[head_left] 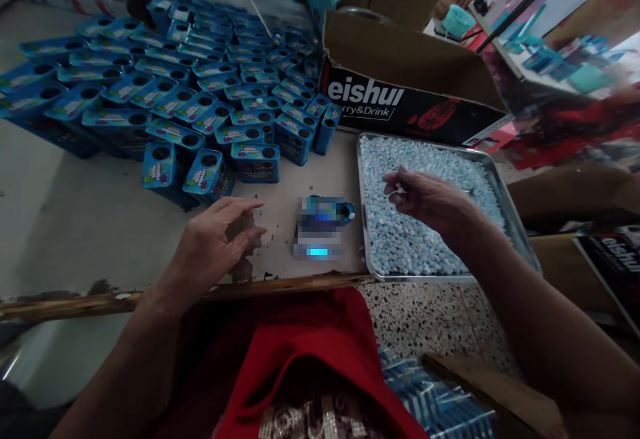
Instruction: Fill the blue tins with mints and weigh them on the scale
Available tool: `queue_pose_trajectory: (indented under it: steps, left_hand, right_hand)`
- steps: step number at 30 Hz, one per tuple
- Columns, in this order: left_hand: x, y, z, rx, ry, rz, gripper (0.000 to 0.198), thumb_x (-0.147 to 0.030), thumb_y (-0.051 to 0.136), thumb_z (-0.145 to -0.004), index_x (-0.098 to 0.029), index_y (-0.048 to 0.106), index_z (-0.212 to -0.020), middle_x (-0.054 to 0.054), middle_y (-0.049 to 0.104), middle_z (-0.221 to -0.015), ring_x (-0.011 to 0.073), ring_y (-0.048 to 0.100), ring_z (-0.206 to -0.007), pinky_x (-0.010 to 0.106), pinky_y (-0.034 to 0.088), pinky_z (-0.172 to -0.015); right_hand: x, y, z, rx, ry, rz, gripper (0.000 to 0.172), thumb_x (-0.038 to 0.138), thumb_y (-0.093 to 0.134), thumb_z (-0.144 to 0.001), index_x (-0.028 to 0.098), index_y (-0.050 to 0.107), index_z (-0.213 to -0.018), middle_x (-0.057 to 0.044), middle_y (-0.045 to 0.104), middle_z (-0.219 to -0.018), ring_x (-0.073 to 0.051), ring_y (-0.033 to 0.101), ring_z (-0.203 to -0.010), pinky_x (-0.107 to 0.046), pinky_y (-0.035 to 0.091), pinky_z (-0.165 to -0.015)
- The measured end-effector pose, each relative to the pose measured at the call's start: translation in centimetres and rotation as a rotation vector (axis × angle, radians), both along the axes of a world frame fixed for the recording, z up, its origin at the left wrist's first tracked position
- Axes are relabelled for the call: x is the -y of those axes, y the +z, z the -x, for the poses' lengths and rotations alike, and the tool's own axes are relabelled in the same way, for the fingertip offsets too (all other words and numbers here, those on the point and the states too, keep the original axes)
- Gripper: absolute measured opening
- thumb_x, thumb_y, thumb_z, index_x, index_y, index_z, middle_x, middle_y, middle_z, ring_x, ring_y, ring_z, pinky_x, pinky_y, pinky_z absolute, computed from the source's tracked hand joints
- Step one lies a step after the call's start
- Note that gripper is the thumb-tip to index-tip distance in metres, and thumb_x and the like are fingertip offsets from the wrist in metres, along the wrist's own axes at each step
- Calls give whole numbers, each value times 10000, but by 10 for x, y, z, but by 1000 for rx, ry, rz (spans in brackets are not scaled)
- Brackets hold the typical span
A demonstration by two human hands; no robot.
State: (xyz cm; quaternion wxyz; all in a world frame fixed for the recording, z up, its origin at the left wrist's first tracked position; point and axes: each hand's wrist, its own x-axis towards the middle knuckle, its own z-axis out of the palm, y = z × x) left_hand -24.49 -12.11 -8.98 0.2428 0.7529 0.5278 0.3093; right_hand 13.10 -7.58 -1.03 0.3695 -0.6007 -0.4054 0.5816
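Observation:
My right hand [425,199] is above a metal tray [367,226] of small pale blue and white candies [415,246]. Its fingers are pinched on a few white candies [400,189]. To the left, my left hand [215,239] hovers over the table with thumb and fingers apart, holding nothing. Between the hands sits a small device with a glowing blue display [318,252], partly blurred out. A blue tin [345,209] lies on it, with a white candy at its dark opening.
Many blue tins [255,159] with dark round openings stand in rows at the back left. Behind the tray is an open black carton [420,109]. The table's worn wooden edge [300,286] runs in front of me. Brown cardboard [565,192] stands at the right.

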Motion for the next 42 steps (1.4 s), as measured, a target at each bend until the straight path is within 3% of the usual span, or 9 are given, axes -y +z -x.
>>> queue_pose_trajectory:
  steps: [3, 8, 14, 24, 28, 35, 42]
  left_hand:
    - [-1, -1, -4, -1, -11, 1, 398, -412, 701, -933, -283, 682, -1309, 58, 716, -1245, 247, 694, -1119, 387, 558, -1044]
    - [-5, 3, -15, 8, -44, -35, 443, -418, 719, -928, -233, 675, -1327, 74, 715, -1254, 244, 697, -1115, 386, 568, -1020]
    - [-5, 5, -19, -6, -42, -28, 434, -424, 710, -931, -224, 686, -1315, 80, 720, -1242, 253, 699, -1121, 389, 575, -1013]
    - [-8, 0, -12, 25, -35, 4, 425, -408, 723, -926, -250, 685, -1319, 68, 719, -1254, 252, 694, -1146, 403, 579, -1025]
    - [-13, 4, -19, 49, -60, 0, 422, -413, 724, -925, -256, 684, -1315, 63, 720, -1257, 251, 699, -1140, 407, 593, -1012]
    - [-15, 5, -27, 64, -87, -8, 416, -370, 740, -915, -246, 681, -1307, 60, 719, -1254, 243, 695, -1141, 388, 599, -984]
    - [-15, 5, -22, 67, -81, 11, 387, -365, 735, -913, -264, 693, -1284, 54, 713, -1275, 243, 687, -1157, 404, 562, -1061]
  right_hand:
    - [14, -6, -3, 31, 125, 39, 325, 452, 896, -795, 183, 748, -903, -26, 627, -784, -106, 510, -628, -217, 422, -515]
    - [23, -9, 8, 128, 347, -68, 251, 370, 885, -792, 181, 738, -868, 21, 575, -691, -99, 441, -590, -238, 369, -533]
    - [20, -13, 17, 262, 430, -178, 271, 392, 886, -779, 175, 747, -863, -8, 648, -770, -141, 533, -695, -276, 403, -627]
    - [3, -15, 49, 497, 462, -386, 234, 391, 812, -834, 170, 735, -815, -1, 650, -718, -146, 527, -668, -284, 383, -625]
    - [-2, -5, 55, 547, 486, -464, 86, 208, 683, -852, 165, 734, -905, -17, 688, -791, -148, 558, -680, -278, 407, -624]
    - [3, 22, 57, 748, 747, -669, 278, 53, 548, -920, 186, 781, -991, -36, 752, -941, -165, 664, -824, -282, 463, -760]
    - [11, 33, 71, 988, 898, -686, 371, -32, 577, -898, 232, 814, -1002, -40, 743, -937, -181, 647, -785, -289, 422, -697]
